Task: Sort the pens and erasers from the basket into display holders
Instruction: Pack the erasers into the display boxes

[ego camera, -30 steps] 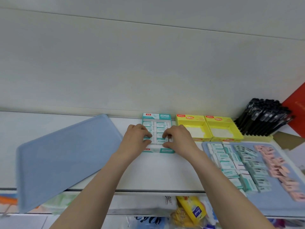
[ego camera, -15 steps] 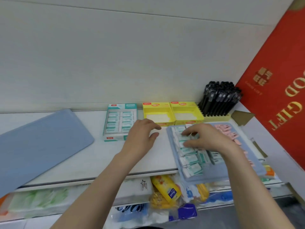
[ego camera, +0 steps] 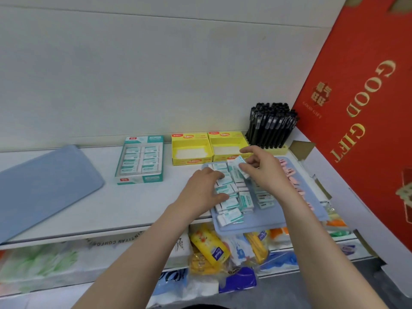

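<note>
A blue tray [ego camera: 267, 217] at the shelf's right front holds rows of teal-wrapped erasers [ego camera: 231, 216] and pink erasers [ego camera: 289, 177]. My left hand [ego camera: 204, 190] lies on the tray's left rows, fingers and thumb curled round a few teal erasers. Above the tray, my right hand [ego camera: 265, 172] pinches one teal eraser [ego camera: 241, 164]. Further left stands a teal display box [ego camera: 139, 160] filled with erasers. Two yellow display boxes [ego camera: 190, 150] sit behind the tray. Black pens [ego camera: 270, 126] stand packed in a holder at the back right.
A second blue tray [ego camera: 44, 186] lies at the left, overhanging the shelf edge. A large red gift box [ego camera: 356, 108] leans at the right, close to the pens. Packaged goods [ego camera: 209, 248] fill the lower shelf.
Both hands left the teal display box and moved right to the eraser tray. My right hand has lifted one teal eraser, and my left hand now grips erasers in the left rows.
</note>
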### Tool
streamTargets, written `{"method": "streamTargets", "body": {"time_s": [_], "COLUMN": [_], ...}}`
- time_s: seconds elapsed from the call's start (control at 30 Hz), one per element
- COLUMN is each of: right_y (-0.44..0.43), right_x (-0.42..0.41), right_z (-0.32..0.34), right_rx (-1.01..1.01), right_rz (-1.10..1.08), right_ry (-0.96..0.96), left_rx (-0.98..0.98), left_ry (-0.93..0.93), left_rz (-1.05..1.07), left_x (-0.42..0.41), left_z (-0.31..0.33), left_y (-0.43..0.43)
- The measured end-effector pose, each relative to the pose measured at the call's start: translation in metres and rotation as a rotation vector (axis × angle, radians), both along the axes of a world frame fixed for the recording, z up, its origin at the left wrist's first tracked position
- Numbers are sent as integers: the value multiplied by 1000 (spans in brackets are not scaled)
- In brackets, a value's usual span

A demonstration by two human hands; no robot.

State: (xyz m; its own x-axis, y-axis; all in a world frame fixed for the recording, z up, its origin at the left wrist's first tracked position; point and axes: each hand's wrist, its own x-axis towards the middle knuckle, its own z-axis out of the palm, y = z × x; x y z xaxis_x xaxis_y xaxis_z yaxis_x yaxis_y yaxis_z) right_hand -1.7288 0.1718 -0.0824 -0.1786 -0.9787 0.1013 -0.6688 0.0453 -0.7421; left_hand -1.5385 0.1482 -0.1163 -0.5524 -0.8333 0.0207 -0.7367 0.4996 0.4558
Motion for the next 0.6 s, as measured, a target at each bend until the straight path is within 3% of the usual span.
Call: {"method": "streamTargets", "body": {"time_s": [0.13,0.37,0.6], "right_y": [-3,-12,-29], "right_x": [1,11,37], "right_z": [0,4,10], "right_rx": [-3,-52,-132], "right_rz": [-25,-71,-33], "right_ry": [-144,-188,-245], "left_rx": [1,111,21], "left_ry": [66,269,159], "left_rz": [35,62,-25], "left_x": [-1,6,4], "left_z": [1,12,12], "left_y": [2,-4,-4]}}
